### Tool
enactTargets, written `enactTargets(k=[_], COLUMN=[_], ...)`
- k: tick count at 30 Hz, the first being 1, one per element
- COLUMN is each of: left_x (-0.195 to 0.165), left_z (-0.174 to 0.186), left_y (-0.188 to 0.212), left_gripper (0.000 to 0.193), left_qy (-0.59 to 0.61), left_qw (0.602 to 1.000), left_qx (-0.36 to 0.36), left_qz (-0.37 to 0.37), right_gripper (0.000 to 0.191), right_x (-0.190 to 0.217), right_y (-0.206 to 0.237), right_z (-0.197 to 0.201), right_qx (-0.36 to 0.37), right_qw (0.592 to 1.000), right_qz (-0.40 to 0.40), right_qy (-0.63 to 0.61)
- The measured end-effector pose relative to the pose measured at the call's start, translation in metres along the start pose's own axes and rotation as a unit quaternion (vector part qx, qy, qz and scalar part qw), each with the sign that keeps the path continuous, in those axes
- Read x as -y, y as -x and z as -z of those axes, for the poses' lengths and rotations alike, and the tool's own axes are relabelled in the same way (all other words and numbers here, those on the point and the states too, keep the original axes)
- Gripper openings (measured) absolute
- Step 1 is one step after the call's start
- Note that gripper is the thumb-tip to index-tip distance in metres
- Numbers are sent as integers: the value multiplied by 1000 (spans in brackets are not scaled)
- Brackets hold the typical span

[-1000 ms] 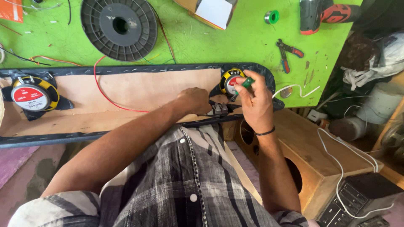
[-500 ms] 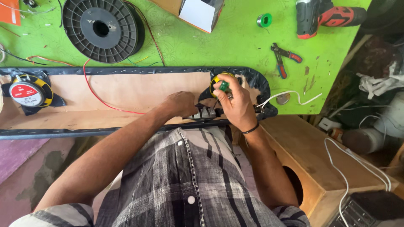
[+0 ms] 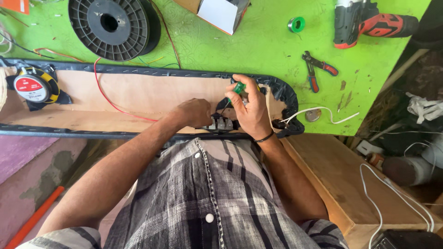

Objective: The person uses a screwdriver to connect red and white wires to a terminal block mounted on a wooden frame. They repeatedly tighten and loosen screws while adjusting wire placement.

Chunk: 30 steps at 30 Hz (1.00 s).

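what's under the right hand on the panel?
The right hand holds a green-handled screwdriver over a small terminal block on the wooden panel. The left hand steadies it. Whatever lies beneath the palm is covered.

panel (image 3: 138,92): lies on the table (image 3: 258,50), near edge
spool (image 3: 110,27): far left, behind the panel
speaker (image 3: 34,87): on the panel's left end
pliers (image 3: 316,69): right of the panel
drill (image 3: 369,20): far right
box (image 3: 350,184): near right
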State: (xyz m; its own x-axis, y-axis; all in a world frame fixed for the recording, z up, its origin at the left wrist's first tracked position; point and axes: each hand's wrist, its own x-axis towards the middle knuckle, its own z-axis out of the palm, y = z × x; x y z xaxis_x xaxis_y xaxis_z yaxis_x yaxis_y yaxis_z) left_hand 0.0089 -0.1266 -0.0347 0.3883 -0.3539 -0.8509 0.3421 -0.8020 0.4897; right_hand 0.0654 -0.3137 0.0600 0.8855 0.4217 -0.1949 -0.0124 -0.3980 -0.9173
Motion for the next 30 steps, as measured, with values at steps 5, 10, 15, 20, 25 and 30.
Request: enactTargets(k=[5, 10, 15, 20, 25, 30], left_x=[0, -3, -10, -10, 5, 28], left_z=[6, 10, 7, 2, -2, -15], left_y=[-2, 5, 5, 5, 9, 11], left_gripper=[41, 44, 40, 36, 31, 33], left_qy=[-5, -5, -31, -56, 47, 124], left_qw=[1000, 998, 996, 998, 997, 982], left_qx=[23, 64, 78, 28, -51, -136], left_qz=[-21, 23, 7, 1, -15, -40], right_gripper=[35, 35, 34, 34, 35, 38], right_x=[-2, -3, -4, -4, -5, -16], right_y=[1, 4, 6, 5, 2, -9], right_z=[1, 2, 2, -4, -10, -14], right_qx=[15, 13, 11, 12, -8, 14], right_qw=[1000, 1000, 999, 999, 1000, 1000], right_qz=[10, 11, 21, 22, 10, 2], right_qy=[-1, -3, 27, -20, -25, 6])
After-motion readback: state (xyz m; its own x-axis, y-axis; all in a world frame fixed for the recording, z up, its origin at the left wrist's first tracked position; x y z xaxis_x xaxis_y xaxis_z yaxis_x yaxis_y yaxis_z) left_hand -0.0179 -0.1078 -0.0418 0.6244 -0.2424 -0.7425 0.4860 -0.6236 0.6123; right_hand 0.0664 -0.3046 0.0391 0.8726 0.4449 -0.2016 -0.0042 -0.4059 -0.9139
